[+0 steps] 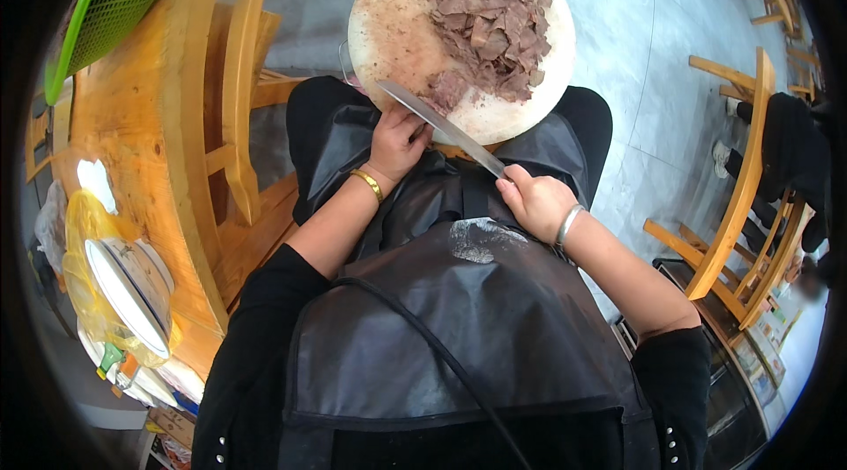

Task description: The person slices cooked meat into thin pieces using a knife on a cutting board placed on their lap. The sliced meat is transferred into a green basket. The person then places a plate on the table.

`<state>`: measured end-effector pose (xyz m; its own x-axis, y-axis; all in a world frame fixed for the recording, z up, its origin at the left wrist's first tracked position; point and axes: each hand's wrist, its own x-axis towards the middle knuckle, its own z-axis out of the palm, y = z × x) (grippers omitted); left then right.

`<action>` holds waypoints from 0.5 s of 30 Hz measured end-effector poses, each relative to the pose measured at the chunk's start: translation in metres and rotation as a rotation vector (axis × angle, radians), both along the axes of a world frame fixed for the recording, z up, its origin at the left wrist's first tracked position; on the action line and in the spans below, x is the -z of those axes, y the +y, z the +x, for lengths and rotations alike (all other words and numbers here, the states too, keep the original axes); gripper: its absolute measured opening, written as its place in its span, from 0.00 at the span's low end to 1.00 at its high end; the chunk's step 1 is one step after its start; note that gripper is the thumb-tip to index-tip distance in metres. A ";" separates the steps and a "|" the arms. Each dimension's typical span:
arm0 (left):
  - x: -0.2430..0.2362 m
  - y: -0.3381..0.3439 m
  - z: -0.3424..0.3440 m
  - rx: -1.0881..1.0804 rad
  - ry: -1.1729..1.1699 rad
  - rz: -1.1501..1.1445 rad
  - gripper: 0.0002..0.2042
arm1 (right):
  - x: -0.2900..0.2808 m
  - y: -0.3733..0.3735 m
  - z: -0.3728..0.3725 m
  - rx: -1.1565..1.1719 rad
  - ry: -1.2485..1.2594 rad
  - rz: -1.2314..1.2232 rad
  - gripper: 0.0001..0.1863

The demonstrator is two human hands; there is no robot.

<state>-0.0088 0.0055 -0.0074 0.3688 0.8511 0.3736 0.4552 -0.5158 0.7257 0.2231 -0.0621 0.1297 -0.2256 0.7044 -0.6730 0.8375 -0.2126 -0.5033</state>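
A round white cutting board [388, 24] is in front of me, over my knees, stained reddish brown on its left side. Thin slices of dark cooked meat [494, 29] lie heaped on its right half. My right hand [535, 203] is closed round the handle of a long knife [454, 135], whose blade slants up and left across the board's near edge. My left hand [399, 145] has its fingers curled against the near side of the blade; what they hold is hidden. Just beyond the blade sits a smaller clump of meat [447, 90].
On the left stands a wooden table [123, 135] with a green mesh basket [123, 2], a yellow plastic bag [88, 223] and a white-rimmed round container [128, 298]. Wooden chairs [737, 179] stand at the right, where another person [790, 152] is partly visible. A dark apron [459, 320] covers my lap.
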 end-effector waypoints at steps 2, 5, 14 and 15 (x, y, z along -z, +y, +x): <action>-0.001 -0.001 0.000 0.008 0.023 -0.007 0.09 | 0.008 0.007 -0.004 -0.012 0.004 -0.012 0.18; -0.003 0.000 -0.001 0.026 0.061 -0.028 0.09 | 0.030 0.019 -0.016 -0.007 0.012 0.017 0.19; -0.008 0.000 0.001 0.018 0.011 0.006 0.08 | 0.058 0.062 -0.036 0.341 0.265 -0.108 0.22; -0.006 0.000 0.001 0.033 0.012 -0.008 0.09 | 0.044 0.066 -0.036 0.467 0.294 -0.285 0.22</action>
